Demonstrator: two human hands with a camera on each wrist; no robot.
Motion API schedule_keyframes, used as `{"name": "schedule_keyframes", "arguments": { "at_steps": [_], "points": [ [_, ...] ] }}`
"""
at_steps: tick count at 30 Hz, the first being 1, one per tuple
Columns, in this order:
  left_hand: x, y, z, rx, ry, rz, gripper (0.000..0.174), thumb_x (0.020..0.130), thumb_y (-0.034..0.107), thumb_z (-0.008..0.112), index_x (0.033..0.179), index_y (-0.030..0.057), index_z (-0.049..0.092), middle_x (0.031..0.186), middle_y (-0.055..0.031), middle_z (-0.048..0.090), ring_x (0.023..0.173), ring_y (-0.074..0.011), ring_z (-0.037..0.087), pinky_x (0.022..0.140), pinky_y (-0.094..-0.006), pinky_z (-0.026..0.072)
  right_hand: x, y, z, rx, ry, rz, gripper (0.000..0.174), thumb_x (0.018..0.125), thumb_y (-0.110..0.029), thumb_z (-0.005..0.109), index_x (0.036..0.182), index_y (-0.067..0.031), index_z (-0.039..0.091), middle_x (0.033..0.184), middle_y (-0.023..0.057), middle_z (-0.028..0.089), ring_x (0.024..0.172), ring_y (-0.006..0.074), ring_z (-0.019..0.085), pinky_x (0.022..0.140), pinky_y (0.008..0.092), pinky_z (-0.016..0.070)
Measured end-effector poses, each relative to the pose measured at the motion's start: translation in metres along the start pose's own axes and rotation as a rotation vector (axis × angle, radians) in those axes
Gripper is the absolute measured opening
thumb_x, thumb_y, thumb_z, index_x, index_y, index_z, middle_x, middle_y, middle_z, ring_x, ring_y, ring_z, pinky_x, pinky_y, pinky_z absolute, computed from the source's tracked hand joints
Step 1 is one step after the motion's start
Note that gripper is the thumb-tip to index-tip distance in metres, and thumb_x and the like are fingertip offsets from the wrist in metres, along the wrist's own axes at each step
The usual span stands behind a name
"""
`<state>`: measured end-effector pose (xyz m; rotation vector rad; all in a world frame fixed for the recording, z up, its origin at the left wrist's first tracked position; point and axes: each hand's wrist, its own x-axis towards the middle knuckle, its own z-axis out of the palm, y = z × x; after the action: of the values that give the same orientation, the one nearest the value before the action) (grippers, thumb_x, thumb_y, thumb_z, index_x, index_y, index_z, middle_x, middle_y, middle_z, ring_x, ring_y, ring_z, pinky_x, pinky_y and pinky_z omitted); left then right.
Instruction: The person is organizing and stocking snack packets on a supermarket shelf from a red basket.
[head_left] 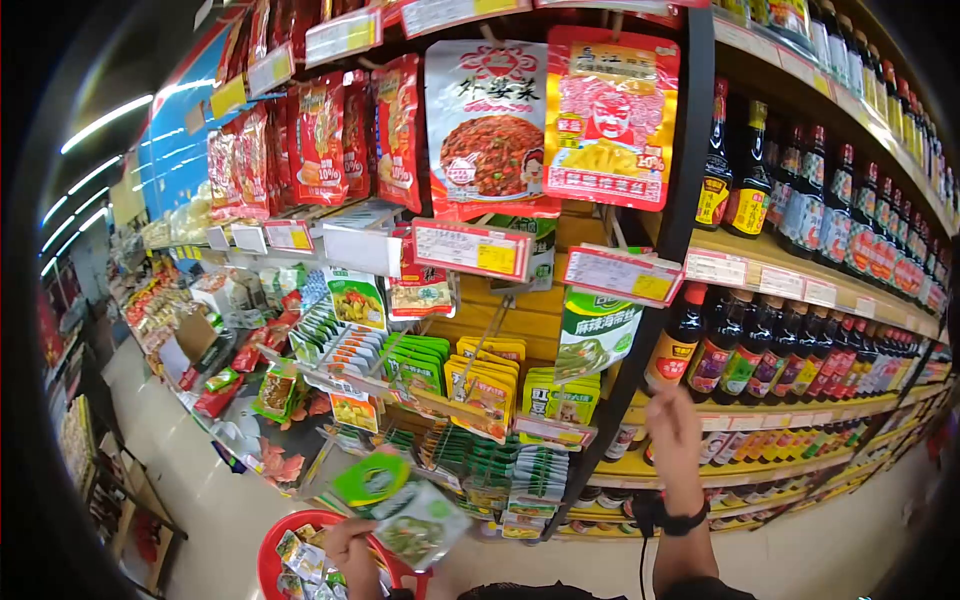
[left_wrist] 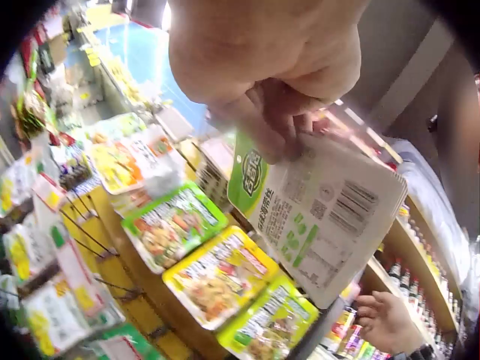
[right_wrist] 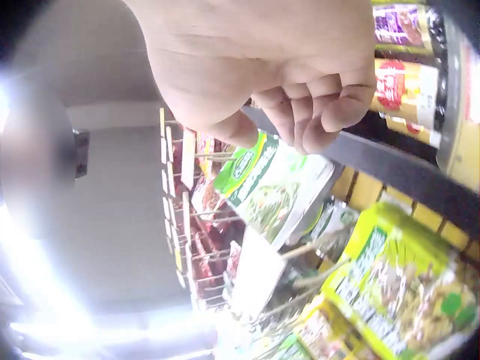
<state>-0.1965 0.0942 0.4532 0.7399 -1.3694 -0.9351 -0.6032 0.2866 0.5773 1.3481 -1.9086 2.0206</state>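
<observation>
My left hand (head_left: 352,552) pinches a green and white packet (head_left: 420,525) by its edge, low in the head view. In the left wrist view, thumb and fingers of that hand (left_wrist: 266,64) grip the packet (left_wrist: 319,217), whose printed back with a barcode shows. My right hand (head_left: 677,445) is raised with loosely bent fingers, holding nothing, just right of a hanging green and white packet (head_left: 598,335). The right wrist view has this hand (right_wrist: 270,67) over a similar packet (right_wrist: 274,191); whether they touch I cannot tell.
A red basket (head_left: 270,560) with packets stands at the lower left. Green and yellow packets (head_left: 485,385) hang on hooks, with price tags (head_left: 620,275) jutting out. Behind a dark post (head_left: 690,130), shelves of sauce bottles (head_left: 715,345) line the right.
</observation>
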Motion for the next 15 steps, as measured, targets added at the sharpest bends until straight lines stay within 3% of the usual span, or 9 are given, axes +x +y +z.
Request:
{"name": "schedule_keyframes", "arguments": {
  "at_steps": [1, 2, 4, 6, 7, 8, 10, 15],
  "points": [
    [0.001, 0.033, 0.031, 0.057, -0.030, 0.137, 0.023, 0.073, -0.004, 0.045, 0.073, -0.0006, 0.068, 0.070, -0.0082, 0.064, 0.063, -0.0132, 0.056, 0.059, -0.0262, 0.0433, -0.009, 0.003, 0.000, -0.030, -0.147, 0.007, 0.041, 0.096, -0.017, 0.059, 0.134, -0.0044, 0.052, 0.104, 0.0040, 0.061, 0.080, 0.0086, 0.057, 0.066, 0.0227, 0.0460],
    [0.001, 0.049, 0.048, 0.003, -0.143, 0.106, 0.029, 0.068, -0.006, 0.043, 0.076, -0.0017, 0.070, 0.073, -0.0118, 0.067, 0.060, -0.0159, 0.060, 0.057, -0.0265, 0.0459, -0.020, 0.004, 0.002, -0.061, -0.291, 0.011, 0.038, 0.097, -0.018, 0.058, 0.132, -0.0037, 0.054, 0.100, 0.0038, 0.062, 0.080, 0.0081, 0.057, 0.067, 0.0231, 0.0462],
    [-0.001, 0.073, 0.084, -0.088, -0.292, 0.191, 0.030, 0.067, -0.005, 0.044, 0.078, -0.0009, 0.072, 0.073, -0.0120, 0.068, 0.057, -0.0165, 0.059, 0.054, -0.0266, 0.0453, -0.043, -0.001, 0.010, 0.154, -0.558, 0.260, 0.043, 0.099, -0.023, 0.056, 0.138, -0.0052, 0.049, 0.102, 0.0047, 0.062, 0.085, 0.0083, 0.058, 0.072, 0.0246, 0.0471],
    [-0.002, 0.094, 0.106, -0.076, -0.487, 0.214, 0.031, 0.067, -0.005, 0.046, 0.081, -0.0007, 0.073, 0.074, -0.0125, 0.068, 0.057, -0.0175, 0.059, 0.055, -0.0263, 0.0452, -0.063, -0.005, 0.015, 0.436, -0.702, 0.425, 0.050, 0.101, -0.030, 0.054, 0.143, -0.0050, 0.043, 0.105, 0.0052, 0.062, 0.084, 0.0086, 0.057, 0.073, 0.0259, 0.0466],
    [-0.004, 0.102, 0.116, -0.070, -0.589, 0.222, 0.031, 0.067, -0.005, 0.047, 0.083, -0.0006, 0.073, 0.074, -0.0128, 0.068, 0.057, -0.0181, 0.058, 0.055, -0.0262, 0.0452, -0.073, 0.002, 0.015, 0.536, -0.774, 0.424, 0.059, 0.101, -0.031, 0.055, 0.149, -0.0046, 0.033, 0.109, 0.0068, 0.063, 0.089, 0.0092, 0.057, 0.077, 0.0255, 0.0472],
    [-0.008, 0.108, 0.127, -0.067, -0.639, 0.245, 0.032, 0.067, -0.005, 0.047, 0.084, -0.0005, 0.074, 0.074, -0.0130, 0.067, 0.056, -0.0184, 0.058, 0.055, -0.0264, 0.0451, -0.084, 0.007, 0.015, 0.667, -0.761, 0.517, 0.055, 0.100, -0.023, 0.057, 0.145, -0.0008, 0.036, 0.113, 0.0079, 0.063, 0.096, 0.0083, 0.057, 0.079, 0.0246, 0.0469],
    [-0.014, 0.116, 0.146, -0.063, -0.742, 0.293, 0.033, 0.067, -0.005, 0.048, 0.087, -0.0002, 0.074, 0.074, -0.0134, 0.067, 0.056, -0.0190, 0.057, 0.055, -0.0268, 0.0450, -0.095, 0.016, 0.016, 0.693, -0.790, 0.511, 0.047, 0.097, -0.015, 0.060, 0.138, 0.0005, 0.041, 0.113, 0.0072, 0.064, 0.098, 0.0072, 0.058, 0.079, 0.0231, 0.0459],
    [-0.036, 0.104, 0.165, -0.023, -0.724, 0.171, 0.038, 0.068, -0.007, 0.046, 0.094, -0.0011, 0.073, 0.080, -0.0133, 0.069, 0.065, -0.0178, 0.060, 0.060, -0.0269, 0.0475, -0.101, 0.011, -0.018, 0.689, -0.630, 0.436, 0.040, 0.095, -0.009, 0.061, 0.131, 0.0005, 0.046, 0.104, 0.0050, 0.067, 0.088, 0.0058, 0.059, 0.074, 0.0215, 0.0448]
  ]
}}
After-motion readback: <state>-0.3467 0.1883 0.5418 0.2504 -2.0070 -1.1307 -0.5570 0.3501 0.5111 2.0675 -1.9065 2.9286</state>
